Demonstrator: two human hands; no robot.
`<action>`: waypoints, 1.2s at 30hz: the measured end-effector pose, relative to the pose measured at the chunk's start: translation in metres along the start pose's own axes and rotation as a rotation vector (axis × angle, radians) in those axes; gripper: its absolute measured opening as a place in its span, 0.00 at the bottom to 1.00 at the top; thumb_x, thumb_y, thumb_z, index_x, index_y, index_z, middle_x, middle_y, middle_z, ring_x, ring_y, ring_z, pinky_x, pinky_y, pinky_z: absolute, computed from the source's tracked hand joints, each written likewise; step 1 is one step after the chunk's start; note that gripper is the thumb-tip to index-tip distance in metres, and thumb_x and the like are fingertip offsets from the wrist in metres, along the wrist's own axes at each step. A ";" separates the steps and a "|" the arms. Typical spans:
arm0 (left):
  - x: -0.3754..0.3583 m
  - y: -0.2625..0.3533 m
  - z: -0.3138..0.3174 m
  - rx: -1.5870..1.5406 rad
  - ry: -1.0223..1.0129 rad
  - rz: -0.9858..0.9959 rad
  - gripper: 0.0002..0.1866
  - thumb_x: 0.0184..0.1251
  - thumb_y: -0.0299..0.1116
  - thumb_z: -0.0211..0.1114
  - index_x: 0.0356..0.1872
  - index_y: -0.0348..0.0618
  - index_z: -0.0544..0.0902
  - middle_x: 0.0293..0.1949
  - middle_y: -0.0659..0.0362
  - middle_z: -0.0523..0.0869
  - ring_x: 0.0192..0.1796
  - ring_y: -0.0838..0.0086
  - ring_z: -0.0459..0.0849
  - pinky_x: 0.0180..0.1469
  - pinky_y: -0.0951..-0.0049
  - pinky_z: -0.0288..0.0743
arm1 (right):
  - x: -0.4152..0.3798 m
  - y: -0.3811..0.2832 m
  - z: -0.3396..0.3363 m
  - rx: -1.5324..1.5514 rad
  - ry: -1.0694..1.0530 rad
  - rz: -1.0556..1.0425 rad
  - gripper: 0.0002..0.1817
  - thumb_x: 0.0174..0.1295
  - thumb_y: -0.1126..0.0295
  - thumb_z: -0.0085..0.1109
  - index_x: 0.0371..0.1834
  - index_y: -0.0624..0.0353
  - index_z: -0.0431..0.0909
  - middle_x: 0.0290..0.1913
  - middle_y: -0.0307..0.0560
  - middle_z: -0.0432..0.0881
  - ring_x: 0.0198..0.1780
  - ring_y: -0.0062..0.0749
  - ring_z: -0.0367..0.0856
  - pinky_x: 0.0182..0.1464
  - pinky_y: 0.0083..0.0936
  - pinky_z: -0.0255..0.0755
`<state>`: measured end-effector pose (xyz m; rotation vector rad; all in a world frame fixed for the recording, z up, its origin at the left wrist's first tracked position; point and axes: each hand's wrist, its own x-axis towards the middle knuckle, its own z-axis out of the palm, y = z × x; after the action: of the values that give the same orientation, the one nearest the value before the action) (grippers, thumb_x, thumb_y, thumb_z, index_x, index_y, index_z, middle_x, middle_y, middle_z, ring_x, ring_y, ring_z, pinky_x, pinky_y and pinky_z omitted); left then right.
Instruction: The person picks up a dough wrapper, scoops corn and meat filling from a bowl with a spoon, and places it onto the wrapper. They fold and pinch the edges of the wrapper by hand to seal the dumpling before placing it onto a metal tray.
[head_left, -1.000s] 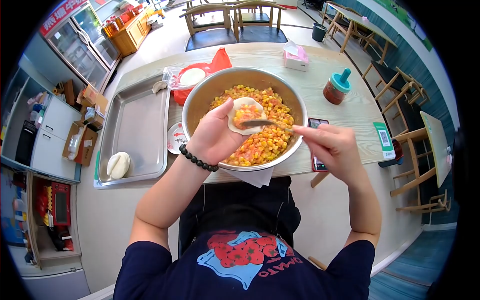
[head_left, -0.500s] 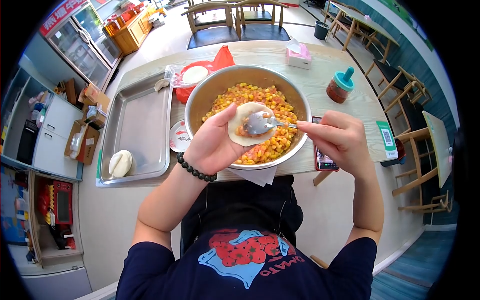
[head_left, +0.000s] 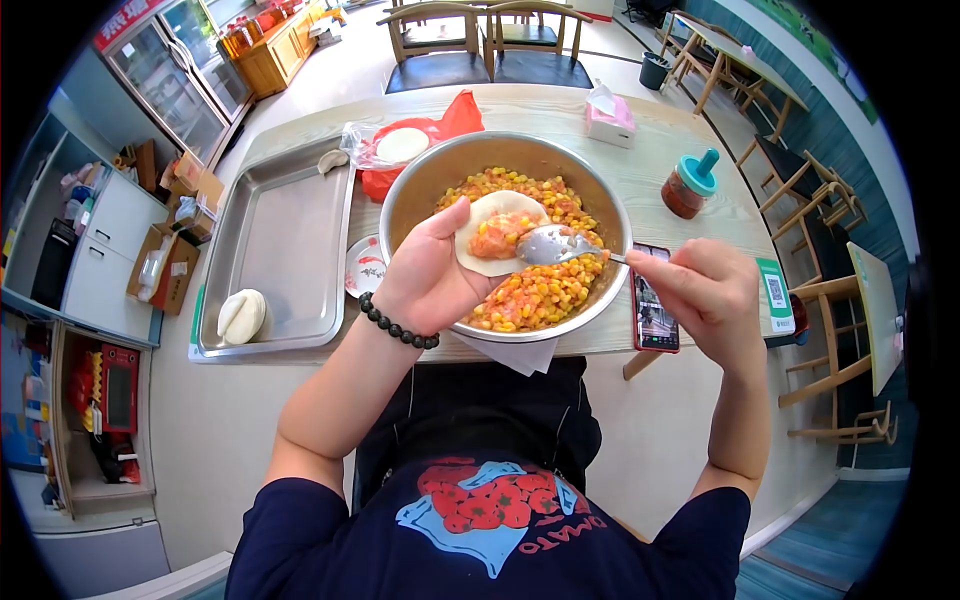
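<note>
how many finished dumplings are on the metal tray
1. A single folded dumpling sits at the near left corner of the metal tray. A small dough scrap lies at its far right corner.

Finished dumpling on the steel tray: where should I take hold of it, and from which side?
Probably pinch the dumpling across its plump body from straight above. It lies alone in the near corner of the tray, whose raised rim blocks a low sideways approach, and its sealed seam looks softer than the middle. Both hands are occupied: left hand cups a wrapper, right hand holds the spoon.

White dumpling wrapper (head_left: 497,232) topped with orange-pink filling; yellow-and-red corn mixture (head_left: 545,285) in silver bowl (head_left: 420,190); black beaded bracelet (head_left: 397,324); teal-lidded jar (head_left: 689,186).
</note>
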<state>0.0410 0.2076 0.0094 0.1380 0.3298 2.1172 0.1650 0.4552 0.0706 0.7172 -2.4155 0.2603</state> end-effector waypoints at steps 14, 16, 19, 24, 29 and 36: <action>0.010 0.007 -0.012 -0.112 -0.061 -0.005 0.25 0.77 0.42 0.35 0.64 0.34 0.58 0.64 0.46 0.65 0.67 0.58 0.64 0.70 0.55 0.57 | -0.001 -0.010 0.011 -0.019 0.040 0.000 0.20 0.42 0.76 0.66 0.42 0.48 0.84 0.19 0.37 0.68 0.21 0.27 0.70 0.22 0.25 0.63; 0.010 0.007 -0.013 -0.111 -0.076 -0.006 0.25 0.77 0.42 0.35 0.65 0.34 0.58 0.65 0.46 0.65 0.67 0.58 0.64 0.70 0.55 0.56 | -0.003 -0.008 0.016 -0.036 0.028 -0.022 0.19 0.43 0.77 0.65 0.42 0.51 0.84 0.19 0.37 0.67 0.21 0.29 0.69 0.22 0.26 0.61; 0.008 0.015 -0.018 -0.068 -0.020 0.040 0.25 0.77 0.42 0.34 0.65 0.33 0.57 0.65 0.46 0.64 0.68 0.58 0.63 0.70 0.56 0.56 | -0.009 -0.004 0.010 -0.167 -0.016 0.026 0.20 0.43 0.75 0.65 0.43 0.44 0.84 0.20 0.36 0.69 0.22 0.26 0.72 0.23 0.24 0.66; 0.012 0.018 -0.020 -0.043 0.080 0.097 0.25 0.77 0.42 0.34 0.64 0.33 0.58 0.64 0.45 0.65 0.68 0.56 0.63 0.71 0.55 0.55 | -0.026 0.007 0.021 -0.100 -0.052 0.123 0.17 0.46 0.74 0.65 0.42 0.47 0.84 0.20 0.38 0.69 0.22 0.28 0.71 0.23 0.25 0.65; 0.010 0.013 -0.018 -0.006 0.126 0.087 0.25 0.77 0.42 0.33 0.64 0.33 0.58 0.64 0.44 0.64 0.68 0.55 0.63 0.71 0.53 0.55 | -0.021 -0.006 0.014 -0.014 0.000 0.197 0.16 0.47 0.75 0.66 0.42 0.49 0.84 0.19 0.38 0.69 0.21 0.28 0.71 0.23 0.26 0.63; 0.005 0.009 -0.014 -0.031 -0.019 0.011 0.25 0.77 0.43 0.35 0.64 0.34 0.59 0.64 0.45 0.65 0.67 0.56 0.63 0.71 0.53 0.55 | -0.012 -0.010 0.016 0.151 -0.033 0.201 0.16 0.46 0.75 0.66 0.41 0.50 0.84 0.18 0.38 0.70 0.21 0.27 0.71 0.23 0.25 0.64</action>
<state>0.0274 0.2048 -0.0016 0.1420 0.2853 2.1294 0.1707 0.4467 0.0506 0.5471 -2.5215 0.5199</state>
